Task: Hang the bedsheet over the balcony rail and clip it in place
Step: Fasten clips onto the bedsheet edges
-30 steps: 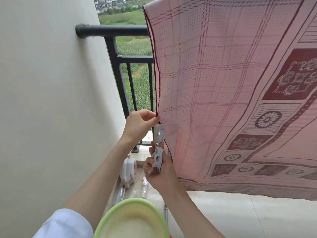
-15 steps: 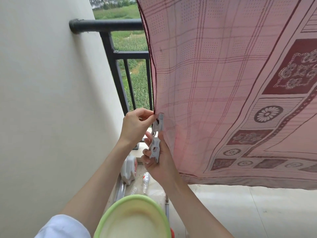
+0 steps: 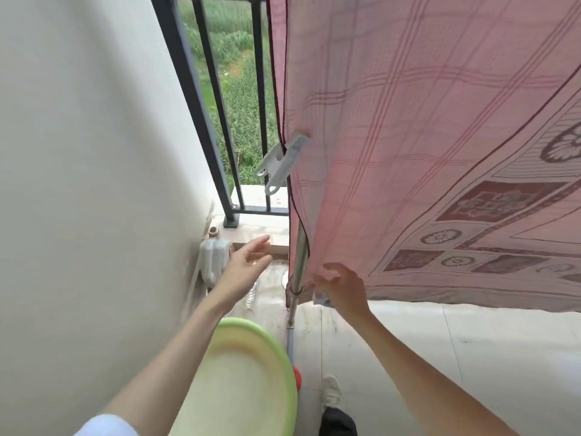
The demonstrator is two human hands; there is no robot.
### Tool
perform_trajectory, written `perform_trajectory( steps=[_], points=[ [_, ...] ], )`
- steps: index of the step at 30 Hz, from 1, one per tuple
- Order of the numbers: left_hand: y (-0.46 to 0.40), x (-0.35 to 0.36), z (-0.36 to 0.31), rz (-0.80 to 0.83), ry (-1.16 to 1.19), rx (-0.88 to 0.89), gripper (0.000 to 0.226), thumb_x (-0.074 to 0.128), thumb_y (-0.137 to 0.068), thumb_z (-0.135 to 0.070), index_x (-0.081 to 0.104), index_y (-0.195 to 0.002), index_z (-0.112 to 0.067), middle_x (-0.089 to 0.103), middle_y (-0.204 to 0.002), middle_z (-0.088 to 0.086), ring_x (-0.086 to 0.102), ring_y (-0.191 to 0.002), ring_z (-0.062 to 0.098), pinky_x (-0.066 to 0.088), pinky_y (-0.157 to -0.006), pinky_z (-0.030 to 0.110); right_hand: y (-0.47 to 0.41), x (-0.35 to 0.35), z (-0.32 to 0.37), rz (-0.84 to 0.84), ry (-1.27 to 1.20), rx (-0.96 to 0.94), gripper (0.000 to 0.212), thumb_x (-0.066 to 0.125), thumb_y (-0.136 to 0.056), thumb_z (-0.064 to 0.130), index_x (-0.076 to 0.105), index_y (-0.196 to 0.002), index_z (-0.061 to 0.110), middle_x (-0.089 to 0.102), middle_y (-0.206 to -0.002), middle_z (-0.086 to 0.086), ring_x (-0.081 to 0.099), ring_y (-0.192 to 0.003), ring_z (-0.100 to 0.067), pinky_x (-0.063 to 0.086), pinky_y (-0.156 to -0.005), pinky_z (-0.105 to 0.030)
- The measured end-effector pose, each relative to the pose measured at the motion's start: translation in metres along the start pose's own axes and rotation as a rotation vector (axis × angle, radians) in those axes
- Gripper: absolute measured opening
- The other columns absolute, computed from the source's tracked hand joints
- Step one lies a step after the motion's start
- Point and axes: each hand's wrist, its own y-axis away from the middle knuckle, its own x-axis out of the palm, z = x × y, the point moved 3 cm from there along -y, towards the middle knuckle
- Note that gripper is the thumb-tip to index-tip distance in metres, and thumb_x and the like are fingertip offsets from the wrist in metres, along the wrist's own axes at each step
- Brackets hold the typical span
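Note:
The pink patterned bedsheet (image 3: pixel 424 136) hangs down over most of the right side. A white clip (image 3: pixel 283 162) is clamped on its left edge, beside the black balcony railing (image 3: pixel 201 89), and no hand touches it. My left hand (image 3: pixel 248 262) is low and left of the sheet, with straight fingers and nothing in it. My right hand (image 3: pixel 342 287) is at the sheet's lower left corner, its fingers curled round a second white clip (image 3: pixel 321 298) that is mostly hidden under the palm.
A metal pole (image 3: pixel 298 262) stands just behind the sheet's left edge. A green basin (image 3: pixel 251 372) is close below me. A white jug (image 3: pixel 215 256) sits in the floor corner by the wall (image 3: pixel 78 184). My shoe (image 3: pixel 330 394) shows on the tiled floor.
Both hands have dropped from the sheet's left edge. The clip they were working on now hangs clamped on that edge by itself. The view has tilted down toward the floor.

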Motion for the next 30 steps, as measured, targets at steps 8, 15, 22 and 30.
perform_trajectory(
  steps=[8,15,22,30],
  points=[
    [-0.037,0.038,0.002,-0.063,0.007,0.238,0.018,0.061,-0.084,-0.005,0.068,-0.089,-0.021,0.068,-0.082,-0.01,0.062,-0.075,-0.006,0.048,-0.072,0.01,-0.05,0.017,0.004,-0.071,0.317,-0.433,0.026,0.06,-0.086,0.035,0.069,-0.082,0.011,0.059,-0.077,-0.003,0.053,-0.067,-0.018,0.033,-0.06,-0.028],
    [-0.039,0.038,0.013,-0.169,-0.101,0.227,0.013,0.057,-0.088,-0.008,0.062,-0.08,-0.018,0.062,-0.074,-0.009,0.059,-0.072,0.007,0.046,-0.07,0.015,-0.024,-0.017,-0.031,-0.359,0.333,-0.407,0.012,0.057,-0.086,0.011,0.056,-0.075,0.006,0.058,-0.084,-0.007,0.049,-0.054,-0.022,0.036,-0.054,-0.027],
    [-0.036,0.028,0.017,-0.213,-0.09,0.186,0.012,0.058,-0.086,-0.003,0.06,-0.086,-0.014,0.063,-0.08,0.003,0.058,-0.078,0.016,0.049,-0.081,0.036,-0.004,-0.068,-0.072,-0.628,0.367,-0.173,0.01,0.051,-0.084,0.007,0.052,-0.094,0.007,0.067,-0.085,-0.016,0.06,-0.066,-0.039,0.033,-0.056,-0.032],
    [-0.026,0.032,0.015,-0.201,-0.078,0.213,0.014,0.056,-0.087,-0.001,0.065,-0.088,-0.012,0.061,-0.075,-0.014,0.055,-0.064,-0.017,0.041,-0.068,0.002,-0.001,-0.057,-0.085,-0.598,0.447,-0.086,0.014,0.046,-0.086,0.006,0.057,-0.094,0.006,0.063,-0.095,-0.015,0.058,-0.073,-0.04,0.034,-0.058,-0.034]
  ],
)
